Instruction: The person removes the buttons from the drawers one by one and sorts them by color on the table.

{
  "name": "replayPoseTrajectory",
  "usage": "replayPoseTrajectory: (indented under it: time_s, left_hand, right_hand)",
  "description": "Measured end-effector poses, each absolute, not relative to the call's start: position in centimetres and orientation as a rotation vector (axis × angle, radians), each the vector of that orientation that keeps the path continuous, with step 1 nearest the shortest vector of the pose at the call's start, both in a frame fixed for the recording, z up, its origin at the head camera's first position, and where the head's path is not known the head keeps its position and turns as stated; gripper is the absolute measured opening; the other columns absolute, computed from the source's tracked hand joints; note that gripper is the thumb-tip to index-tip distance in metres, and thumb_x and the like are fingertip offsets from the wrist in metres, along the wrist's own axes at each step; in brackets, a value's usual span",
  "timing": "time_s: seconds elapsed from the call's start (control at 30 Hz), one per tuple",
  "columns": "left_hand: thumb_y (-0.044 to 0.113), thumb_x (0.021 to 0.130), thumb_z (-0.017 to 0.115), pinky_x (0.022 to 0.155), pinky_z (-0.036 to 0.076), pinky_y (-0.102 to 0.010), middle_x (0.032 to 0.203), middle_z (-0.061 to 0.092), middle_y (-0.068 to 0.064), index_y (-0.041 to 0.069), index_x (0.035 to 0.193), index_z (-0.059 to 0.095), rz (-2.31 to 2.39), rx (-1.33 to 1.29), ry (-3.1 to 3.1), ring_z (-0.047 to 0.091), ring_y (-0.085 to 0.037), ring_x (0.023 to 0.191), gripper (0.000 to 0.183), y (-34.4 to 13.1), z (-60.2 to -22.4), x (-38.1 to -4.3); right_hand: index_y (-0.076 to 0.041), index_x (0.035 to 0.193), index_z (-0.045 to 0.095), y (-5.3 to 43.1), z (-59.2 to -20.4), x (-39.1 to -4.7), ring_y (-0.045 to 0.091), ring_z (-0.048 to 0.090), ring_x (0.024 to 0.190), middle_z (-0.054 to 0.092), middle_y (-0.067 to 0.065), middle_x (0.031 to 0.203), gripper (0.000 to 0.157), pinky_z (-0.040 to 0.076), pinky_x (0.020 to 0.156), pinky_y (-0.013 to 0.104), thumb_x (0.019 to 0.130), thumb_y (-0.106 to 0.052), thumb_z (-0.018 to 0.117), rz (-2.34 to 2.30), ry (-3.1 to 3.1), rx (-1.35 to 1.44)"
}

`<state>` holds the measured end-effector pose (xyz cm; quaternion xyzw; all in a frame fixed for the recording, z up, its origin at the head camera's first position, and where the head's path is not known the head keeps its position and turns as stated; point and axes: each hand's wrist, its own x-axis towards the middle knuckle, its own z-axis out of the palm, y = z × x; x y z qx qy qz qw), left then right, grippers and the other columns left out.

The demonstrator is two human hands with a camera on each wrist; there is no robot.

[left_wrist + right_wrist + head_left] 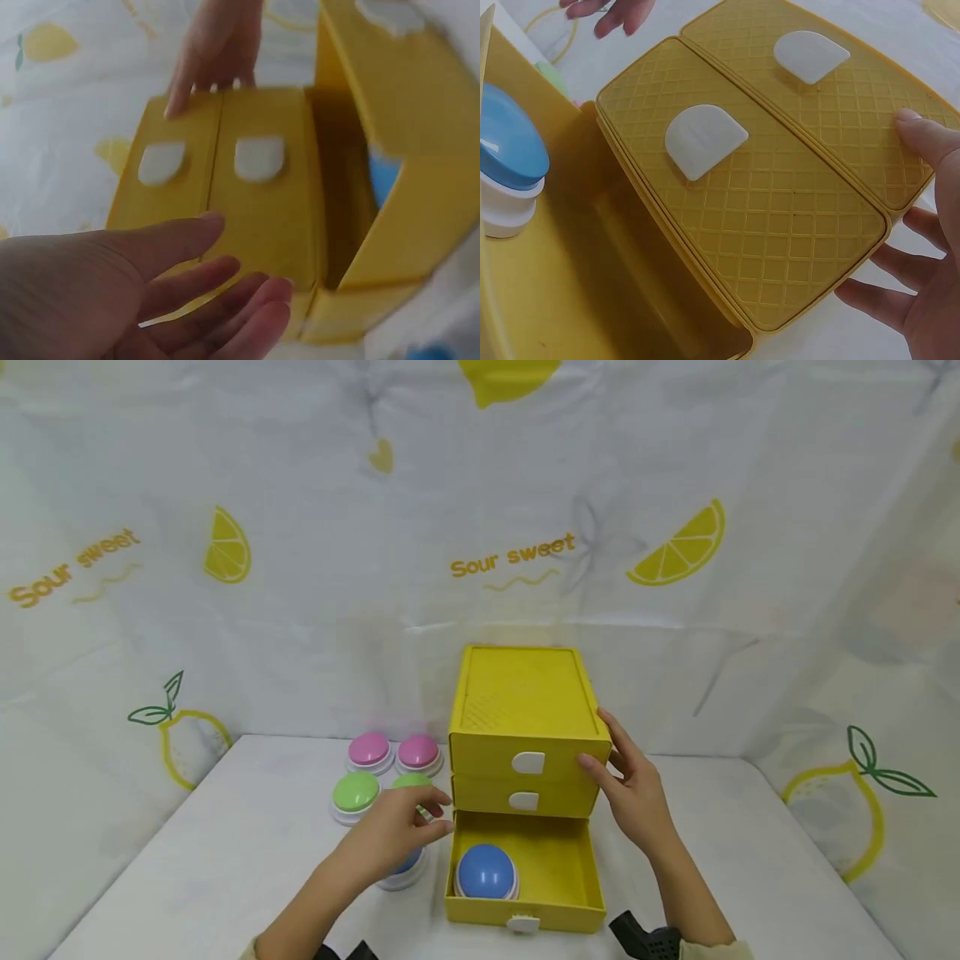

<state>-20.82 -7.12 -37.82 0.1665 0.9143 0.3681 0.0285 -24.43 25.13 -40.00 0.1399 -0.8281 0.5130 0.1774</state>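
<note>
A yellow drawer cabinet [528, 693] stands on the table, its upper two drawers closed. The bottom drawer [555, 860] is pulled out, with a blue dome-topped button [486, 872] on a white base in its left part. My right hand [637, 797] holds the cabinet's right front corner, thumb on the top drawer's front [855, 112] and fingers along the side. My left hand [393, 831] hovers by the cabinet's left side, holding nothing, fingers loosely bent. Below it, another blue button [401, 878] is partly hidden, as is a green button [412, 781] behind the fingers.
Two pink buttons [369, 749] and another green button [356, 793] stand left of the cabinet on the white table [225, 860]. White tabs [705, 141] stick out from the drawer fronts. A lemon-print cloth [322, 568] hangs behind.
</note>
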Motion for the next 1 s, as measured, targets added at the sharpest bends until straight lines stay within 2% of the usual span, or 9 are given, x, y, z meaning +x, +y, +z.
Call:
replayPoseTrajectory:
  time_s: [0.2,0.27,0.37,0.5,0.63,0.83,1.0]
  left_hand:
    - [0.020,0.083,0.083,0.080,0.059,-0.036,0.115,0.073,-0.008,0.009,0.122,0.070,1.119,0.595,2.666,0.067,-0.020,0.094,0.043,-3.9,-40.0,-19.6]
    - [0.019,0.080,0.086,0.088,0.058,-0.040,0.117,0.073,-0.008,0.009,0.122,0.070,1.080,0.610,2.676,0.067,-0.023,0.100,0.046,-3.0,-40.6,-19.5]
    - [0.019,0.076,0.088,0.096,0.056,-0.043,0.117,0.073,-0.008,0.008,0.120,0.071,1.022,0.637,2.723,0.067,-0.025,0.107,0.049,-2.1,-41.2,-19.3]
    - [0.020,0.073,0.089,0.098,0.055,-0.041,0.116,0.073,-0.010,0.007,0.120,0.070,0.954,0.667,2.801,0.066,-0.025,0.108,0.053,-1.4,-41.7,-19.3]
    - [0.020,0.074,0.088,0.096,0.055,-0.039,0.117,0.072,-0.009,0.009,0.122,0.070,0.922,0.681,2.823,0.066,-0.024,0.107,0.052,-0.9,-42.0,-19.2]
    - [0.011,0.080,0.082,0.101,0.053,-0.046,0.123,0.069,-0.010,0.011,0.123,0.070,1.026,0.617,2.764,0.064,-0.028,0.116,0.045,-0.2,-42.2,-19.5]
    - [0.001,0.083,0.076,0.103,0.052,-0.048,0.123,0.069,-0.004,0.016,0.118,0.073,1.177,0.599,2.672,0.064,-0.025,0.117,0.038,0.3,-43.1,-20.4]
  right_hand:
    - [-0.037,0.159,0.027,25.3,-40.3,-24.3,0.040,0.050,0.139,0.032,0.005,0.166,0.069,0.047,0.090,0.007,0.102,-0.021,0.061,1.473,-2.335,0.399]
    - [-0.037,0.159,0.027,25.2,-40.3,-24.3,0.040,0.050,0.139,0.032,0.005,0.166,0.069,0.048,0.089,0.007,0.102,-0.021,0.061,1.476,-2.333,0.398]
    - [-0.037,0.159,0.027,25.2,-40.3,-24.3,0.038,0.052,0.137,0.034,0.005,0.165,0.069,0.048,0.089,0.007,0.102,-0.020,0.061,1.466,-2.332,0.394]
    - [-0.037,0.159,0.027,25.0,-40.0,-24.4,0.038,0.052,0.137,0.034,0.005,0.165,0.068,0.048,0.089,0.006,0.102,-0.021,0.061,1.459,-2.328,0.406]
    - [-0.036,0.160,0.027,25.0,-39.9,-24.4,0.040,0.050,0.139,0.033,0.005,0.166,0.068,0.048,0.089,0.007,0.102,-0.020,0.061,1.479,-2.321,0.423]
    - [-0.036,0.159,0.027,25.1,-39.9,-24.6,0.041,0.049,0.140,0.034,0.005,0.165,0.069,0.047,0.091,0.006,0.102,-0.021,0.061,1.468,-2.320,0.430]
    - [-0.037,0.159,0.027,25.2,-40.0,-24.6,0.041,0.049,0.140,0.034,0.005,0.165,0.069,0.048,0.092,0.008,0.102,-0.021,0.062,1.465,-2.325,0.421]
